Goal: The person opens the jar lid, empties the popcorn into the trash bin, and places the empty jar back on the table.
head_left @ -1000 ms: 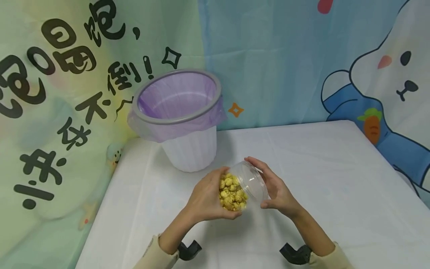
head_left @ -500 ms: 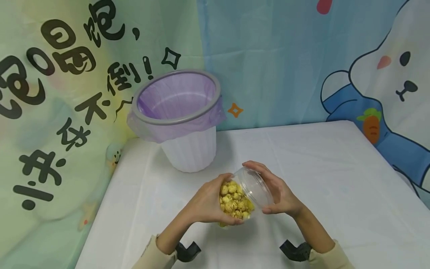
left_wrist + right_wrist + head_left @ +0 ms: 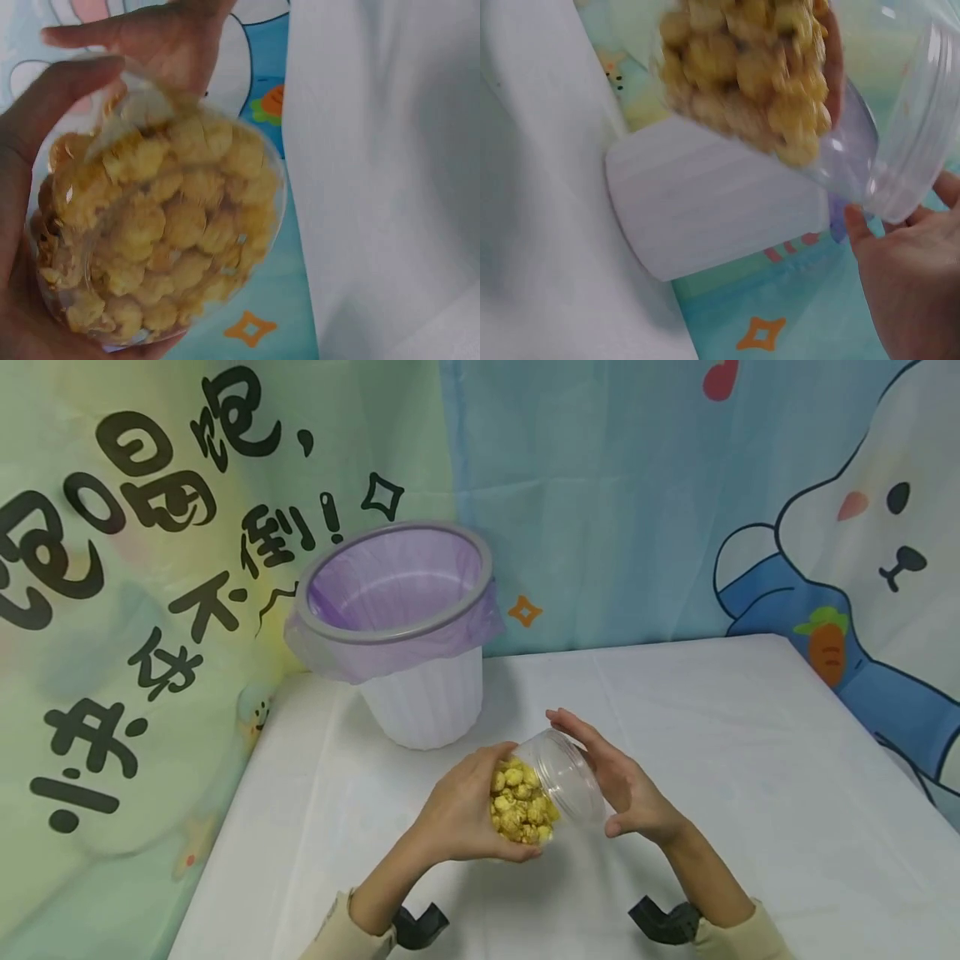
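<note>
One tilted, round clear plastic jar (image 3: 553,777), lumpy yellow popcorn (image 3: 519,806) inside; left grip (image 3: 467,814) wrapped round it, right grip (image 3: 628,789) wide by its ridged end (image 3: 919,131).

Jar (image 3: 567,774) in my left grip (image 3: 463,808): clear plastic, smooth, glossy, ringed toward one end. Popcorn (image 3: 523,802) inside: rough, knobbly, slight sheen. Bin (image 3: 427,710), around 11 o'clock from jar: white plastic, faintly ribbed; rim (image 3: 390,636) smooth grey plastic; liner (image 3: 397,664) thin, crinkly film. Desk (image 3: 690,718): matt white cloth. Backdrop (image 3: 600,535), 12 o'clock: printed fabric, lightly creased.
</note>
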The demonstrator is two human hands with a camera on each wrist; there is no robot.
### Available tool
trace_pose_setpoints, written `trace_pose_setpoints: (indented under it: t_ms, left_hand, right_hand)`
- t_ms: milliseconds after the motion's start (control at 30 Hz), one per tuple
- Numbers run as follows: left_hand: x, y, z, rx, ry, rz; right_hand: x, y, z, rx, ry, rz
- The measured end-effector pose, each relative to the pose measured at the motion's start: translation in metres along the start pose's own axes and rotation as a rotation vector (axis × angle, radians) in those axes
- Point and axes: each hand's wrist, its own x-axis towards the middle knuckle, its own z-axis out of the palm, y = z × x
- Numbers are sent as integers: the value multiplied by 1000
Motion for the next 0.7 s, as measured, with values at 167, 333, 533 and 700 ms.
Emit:
trace_pose_setpoints:
  t_ms: [167,333,533,700]
  left_hand:
    - [0,0,6,107,100,25]
    - [-2,1,5,110,91,19]
    - [-5,1,1,-60,-41,-29]
    - [-8,-2,-4,-255,-172,-47]
  right_hand:
    - [-2,4,8,2,83,52]
    - [-4,4,11,-20,114,80]
    - [-3,5,8,-70,66,30]
    - [-4,3,4,-78,-30,17]
